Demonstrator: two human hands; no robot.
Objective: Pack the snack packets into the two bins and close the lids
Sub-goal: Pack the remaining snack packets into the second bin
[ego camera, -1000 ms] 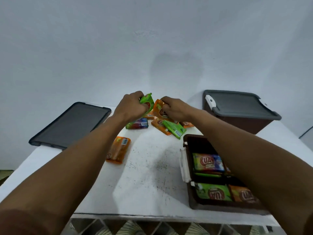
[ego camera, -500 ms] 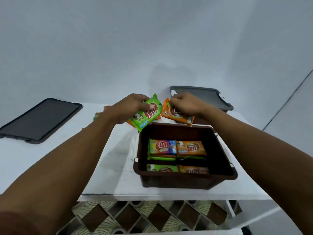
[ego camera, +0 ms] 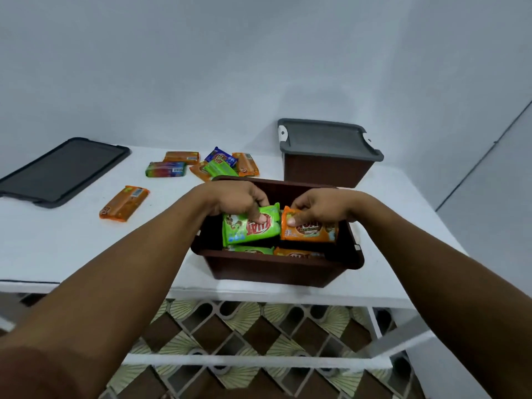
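Head view: left grip pinches a glossy, crinkled green packet, thumb on top; right grip pinches a similar orange packet. Both rectangular packets hang side by side just below the knuckles, inside the open brown plastic bin, above stacked packets. Loose packets lie on the white surface.
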